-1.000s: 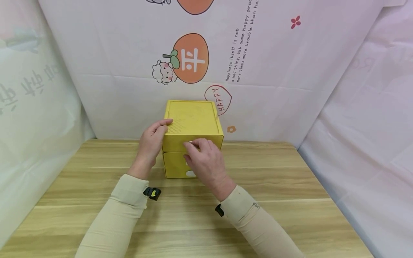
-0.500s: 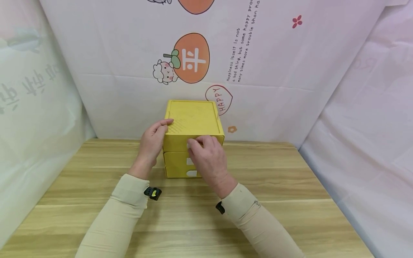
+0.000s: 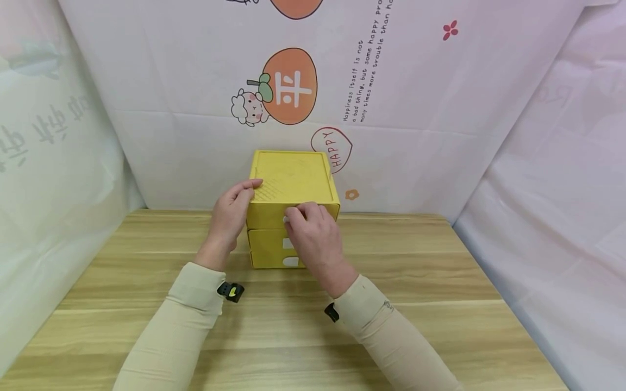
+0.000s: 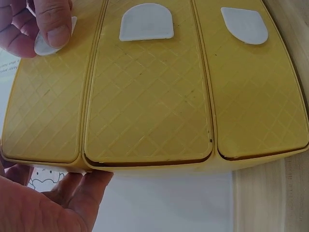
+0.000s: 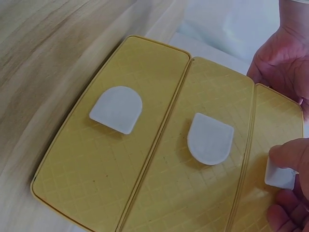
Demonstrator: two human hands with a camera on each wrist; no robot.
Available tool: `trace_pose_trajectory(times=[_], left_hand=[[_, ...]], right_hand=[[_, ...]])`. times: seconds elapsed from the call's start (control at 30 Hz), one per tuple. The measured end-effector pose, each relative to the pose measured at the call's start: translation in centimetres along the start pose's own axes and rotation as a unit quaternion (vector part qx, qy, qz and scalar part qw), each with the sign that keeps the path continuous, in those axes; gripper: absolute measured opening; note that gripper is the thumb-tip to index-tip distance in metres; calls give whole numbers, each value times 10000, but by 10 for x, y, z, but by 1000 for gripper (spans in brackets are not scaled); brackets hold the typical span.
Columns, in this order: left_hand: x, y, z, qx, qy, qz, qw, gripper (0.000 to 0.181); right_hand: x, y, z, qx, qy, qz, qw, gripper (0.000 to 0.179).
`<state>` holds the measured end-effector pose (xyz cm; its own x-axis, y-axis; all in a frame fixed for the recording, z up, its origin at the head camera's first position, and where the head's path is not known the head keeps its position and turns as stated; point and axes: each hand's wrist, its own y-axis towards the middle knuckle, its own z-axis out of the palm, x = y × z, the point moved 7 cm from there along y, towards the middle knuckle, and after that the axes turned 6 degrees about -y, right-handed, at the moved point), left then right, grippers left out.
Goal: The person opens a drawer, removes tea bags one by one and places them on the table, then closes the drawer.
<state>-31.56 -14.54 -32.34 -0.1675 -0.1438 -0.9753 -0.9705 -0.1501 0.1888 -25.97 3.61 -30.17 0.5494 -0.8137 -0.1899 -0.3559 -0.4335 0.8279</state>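
A yellow three-drawer storage box [image 3: 292, 176] stands on the wooden table against the back sheet. Its drawer fronts carry white rounded tab handles. My left hand [image 3: 230, 217] rests on the box's upper left edge, with fingers on the top and against the side wall. On the top drawer, my right hand [image 3: 317, 239] pinches the white handle [image 5: 280, 177] between thumb and fingers. The right wrist view shows the middle handle [image 5: 210, 139] and bottom handle [image 5: 117, 110] untouched. All the drawers look closed. The box's contents are hidden.
The wooden tabletop [image 3: 415, 293] extends in front of and beside the box. A white printed sheet [image 3: 415, 108] hangs behind it, and pale sheets [image 3: 562, 190] line both sides. Black bands [image 3: 231, 291] circle both wrists.
My right hand has shifted slightly right and up on the front and now pinches the top handle. More of the lower handles shows. My left hand stays at the box's edge.
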Motion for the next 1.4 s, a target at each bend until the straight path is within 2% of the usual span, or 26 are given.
trace_pose_trajectory(times=[0.33, 0.97, 1.4], left_hand=[[-3, 0, -1, 115, -59, 27, 9999, 43], [-4, 3, -2, 117, -69, -44, 9999, 42], [-4, 3, -3, 272, -133, -82, 9995, 42]], right_hand=[[-3, 2, 5, 432, 277, 184, 9985, 15], [0, -1, -4, 395, 549, 75, 9977, 15], [2, -3, -9, 327, 414, 33, 9986, 10]])
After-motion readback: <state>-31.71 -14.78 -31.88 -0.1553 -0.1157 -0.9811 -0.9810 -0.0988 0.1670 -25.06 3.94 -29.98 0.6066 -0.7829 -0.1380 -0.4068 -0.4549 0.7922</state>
